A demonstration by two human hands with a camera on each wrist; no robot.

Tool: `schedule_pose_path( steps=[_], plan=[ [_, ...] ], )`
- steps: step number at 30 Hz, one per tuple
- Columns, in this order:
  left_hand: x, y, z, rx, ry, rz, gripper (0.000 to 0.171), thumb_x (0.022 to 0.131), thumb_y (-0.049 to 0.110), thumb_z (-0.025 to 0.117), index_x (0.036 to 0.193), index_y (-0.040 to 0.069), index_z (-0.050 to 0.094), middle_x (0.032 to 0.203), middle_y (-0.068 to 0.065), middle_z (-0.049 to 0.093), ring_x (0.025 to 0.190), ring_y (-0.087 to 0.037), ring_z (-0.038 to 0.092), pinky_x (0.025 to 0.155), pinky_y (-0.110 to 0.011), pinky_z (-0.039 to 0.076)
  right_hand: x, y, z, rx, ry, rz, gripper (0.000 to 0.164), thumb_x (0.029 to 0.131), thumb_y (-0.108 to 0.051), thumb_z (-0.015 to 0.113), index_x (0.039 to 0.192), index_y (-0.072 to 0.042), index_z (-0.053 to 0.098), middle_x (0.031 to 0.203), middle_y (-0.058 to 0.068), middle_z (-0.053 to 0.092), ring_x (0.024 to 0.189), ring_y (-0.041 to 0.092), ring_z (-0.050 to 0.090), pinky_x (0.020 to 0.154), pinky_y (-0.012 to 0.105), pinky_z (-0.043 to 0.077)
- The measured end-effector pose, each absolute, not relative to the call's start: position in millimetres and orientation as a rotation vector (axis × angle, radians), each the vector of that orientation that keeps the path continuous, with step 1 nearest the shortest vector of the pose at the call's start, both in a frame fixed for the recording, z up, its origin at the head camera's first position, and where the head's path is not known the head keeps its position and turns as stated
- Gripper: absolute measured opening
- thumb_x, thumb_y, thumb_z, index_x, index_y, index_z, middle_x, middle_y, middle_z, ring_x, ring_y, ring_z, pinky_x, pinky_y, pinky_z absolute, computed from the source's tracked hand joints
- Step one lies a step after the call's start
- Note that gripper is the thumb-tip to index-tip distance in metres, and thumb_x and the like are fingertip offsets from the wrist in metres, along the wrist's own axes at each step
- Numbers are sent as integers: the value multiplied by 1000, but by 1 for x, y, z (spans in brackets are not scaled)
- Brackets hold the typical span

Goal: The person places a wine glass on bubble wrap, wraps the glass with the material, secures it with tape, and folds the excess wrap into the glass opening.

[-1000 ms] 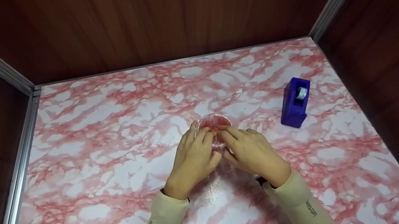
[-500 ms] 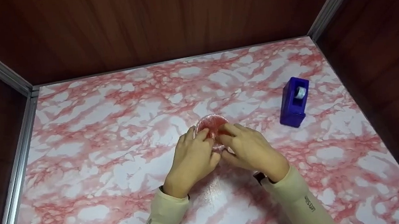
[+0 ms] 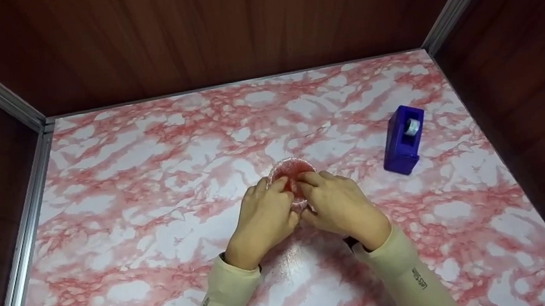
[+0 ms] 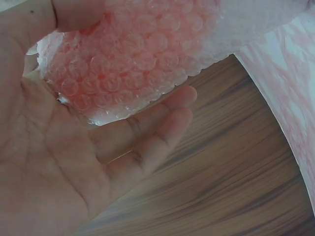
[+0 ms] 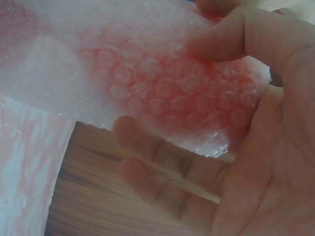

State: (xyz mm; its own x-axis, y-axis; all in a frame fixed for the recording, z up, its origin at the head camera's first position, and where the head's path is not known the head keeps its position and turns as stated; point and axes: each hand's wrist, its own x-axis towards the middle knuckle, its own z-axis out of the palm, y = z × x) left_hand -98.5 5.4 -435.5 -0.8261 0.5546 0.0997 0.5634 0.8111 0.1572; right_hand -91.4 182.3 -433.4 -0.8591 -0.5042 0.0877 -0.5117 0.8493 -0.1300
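A roundish, red-tinted piece of bubble wrap [image 3: 292, 165] is between both hands at the middle of the table, its pale rim facing up in the head view. My left hand [image 3: 264, 218] grips its left side, with fingers over the rim. On the right side my right hand [image 3: 341, 206] holds it the same way. In the left wrist view the thumb presses the red-backed bubbles [image 4: 142, 49] while two lower fingers extend free beneath. The right wrist view has the thumb on the bubbled face [image 5: 167, 93], two fingers below its lower edge. What lies inside the wrap is hidden.
A purple tape dispenser [image 3: 396, 151] with a roll of clear tape [image 3: 411, 127] stands to the right of the hands. The red-and-white marbled tabletop [image 3: 153, 187] is bounded by dark wood panels [image 3: 217, 31] at the back and sides.
Both hands stay on the bubble wrap and shift only slightly. The fingers have moved a little at the rim, and the right wrist has come slightly inward. The tape dispenser has stayed put.
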Motion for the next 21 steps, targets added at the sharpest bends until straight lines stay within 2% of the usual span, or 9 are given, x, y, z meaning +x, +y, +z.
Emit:
schedule_pose_path(
  steps=[5, 11, 17, 21],
  plan=[
    [-98, 6, -435, -909, -2934, -264, 16, 81, 27, 70, 82, 12, 76, 126, 0, 65, 100, -32, 61, 83, -47, 50, -89, 179, -430, 774, -3028, 176, 55, 87, -33, 73, 137, -14, 62, 134, 4, 58, 106, 30, 60, 72, 47, 56],
    [-97, 7, -436, -925, -2894, -271, 15, 80, 26, 71, 78, 12, 76, 125, -2, 66, 93, -32, 63, 80, -46, 52, -90, 177, -426, 756, -3082, 113, 44, 83, -30, 73, 125, -14, 69, 131, 3, 57, 102, 30, 56, 67, 46, 55],
    [-99, 4, -442, -929, -2832, -344, 18, 81, 26, 70, 85, 9, 75, 121, -5, 67, 93, -32, 62, 83, -47, 51, -94, 179, -427, 809, -3057, 185, 40, 83, -25, 73, 119, -11, 69, 125, 4, 58, 101, 29, 56, 75, 46, 54],
    [-100, 0, -447, -943, -2795, -407, 23, 82, 25, 68, 97, 8, 74, 124, -5, 65, 110, -36, 59, 94, -49, 47, -96, 184, -433, 890, -2960, 287, 41, 84, -22, 73, 122, -9, 67, 121, 5, 60, 97, 29, 58, 79, 44, 53]
  ],
)
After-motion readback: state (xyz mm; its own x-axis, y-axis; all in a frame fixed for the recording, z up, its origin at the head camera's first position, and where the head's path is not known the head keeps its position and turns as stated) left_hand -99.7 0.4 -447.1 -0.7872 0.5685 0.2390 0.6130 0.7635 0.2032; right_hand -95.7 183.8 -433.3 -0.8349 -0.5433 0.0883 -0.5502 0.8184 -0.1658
